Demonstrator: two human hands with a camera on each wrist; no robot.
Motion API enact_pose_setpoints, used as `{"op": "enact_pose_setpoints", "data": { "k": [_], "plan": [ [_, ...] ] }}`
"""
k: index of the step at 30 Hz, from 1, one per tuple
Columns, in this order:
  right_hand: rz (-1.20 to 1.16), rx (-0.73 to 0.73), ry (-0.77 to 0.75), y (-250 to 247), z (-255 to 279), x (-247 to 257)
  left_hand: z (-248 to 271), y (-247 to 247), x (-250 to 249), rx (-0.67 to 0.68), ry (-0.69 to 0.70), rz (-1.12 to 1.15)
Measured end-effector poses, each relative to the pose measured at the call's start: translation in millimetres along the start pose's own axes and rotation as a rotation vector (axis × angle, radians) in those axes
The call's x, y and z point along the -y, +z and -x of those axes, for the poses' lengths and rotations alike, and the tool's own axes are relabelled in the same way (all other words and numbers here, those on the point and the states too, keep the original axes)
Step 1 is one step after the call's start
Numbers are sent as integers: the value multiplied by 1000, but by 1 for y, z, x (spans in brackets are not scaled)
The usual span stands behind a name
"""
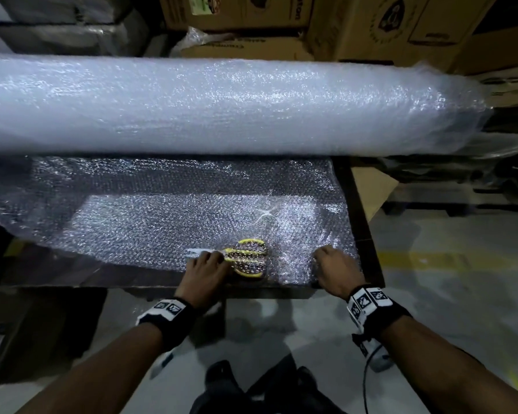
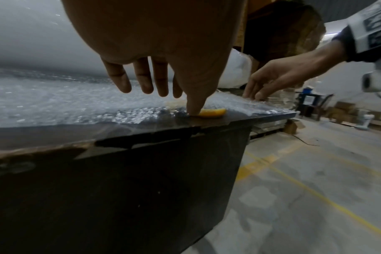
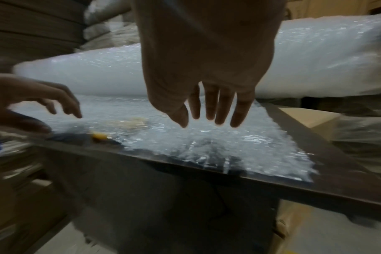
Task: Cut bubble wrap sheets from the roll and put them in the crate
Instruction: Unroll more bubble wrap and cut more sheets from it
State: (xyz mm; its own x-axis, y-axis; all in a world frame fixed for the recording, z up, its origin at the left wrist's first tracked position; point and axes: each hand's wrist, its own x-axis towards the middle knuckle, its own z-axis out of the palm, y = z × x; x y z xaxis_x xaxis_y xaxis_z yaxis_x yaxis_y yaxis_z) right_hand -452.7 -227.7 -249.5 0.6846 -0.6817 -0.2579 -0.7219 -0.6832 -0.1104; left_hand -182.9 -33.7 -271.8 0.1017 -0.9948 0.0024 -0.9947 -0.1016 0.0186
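Head view shows your left hand resting with loose, relaxed fingers on the bubble wrap sheet, just beside the yellow-handled scissors, which lie under that sheet. From the left wrist view your thumb presses down at the yellow handle while the other fingers hang straight above the wrap, gripping nothing. Your right hand sits well to the right of the scissors, near the table's right corner; its fingers are extended and spread over the sheet, holding nothing.

Beyond both hands, the big bubble wrap roll lies across the far side of the dark table, and the sheet runs from it toward you, stopping at the near edge by your fingers.

Behind the roll stand stacked cardboard boxes with printed logos and lettering; the print is upside down and too blurred to read for certain. Whether they hold anything cannot be told. Your wristbands carry black-and-white square marker tags. More cartons sit on the floor far off past your right hand, beside yellow floor lines.
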Motion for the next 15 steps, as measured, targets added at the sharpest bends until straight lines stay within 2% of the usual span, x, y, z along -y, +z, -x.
{"op": "enact_pose_setpoints", "data": {
  "k": [2, 4, 8, 15],
  "plan": [
    [48, -96, -5, -1, 2, 12, 9, 2, 11, -6, -35, -9],
    [34, -152, -85, 0, 5, 30, 14, 7, 18, -37, -16, -34],
    [112, -147, -222, 17, 13, 68, 9, 15, 21, -115, 83, -90],
    [169, -223, -173, 32, 3, 109, -9, 17, 20, -228, 167, -82]
  ]
}}
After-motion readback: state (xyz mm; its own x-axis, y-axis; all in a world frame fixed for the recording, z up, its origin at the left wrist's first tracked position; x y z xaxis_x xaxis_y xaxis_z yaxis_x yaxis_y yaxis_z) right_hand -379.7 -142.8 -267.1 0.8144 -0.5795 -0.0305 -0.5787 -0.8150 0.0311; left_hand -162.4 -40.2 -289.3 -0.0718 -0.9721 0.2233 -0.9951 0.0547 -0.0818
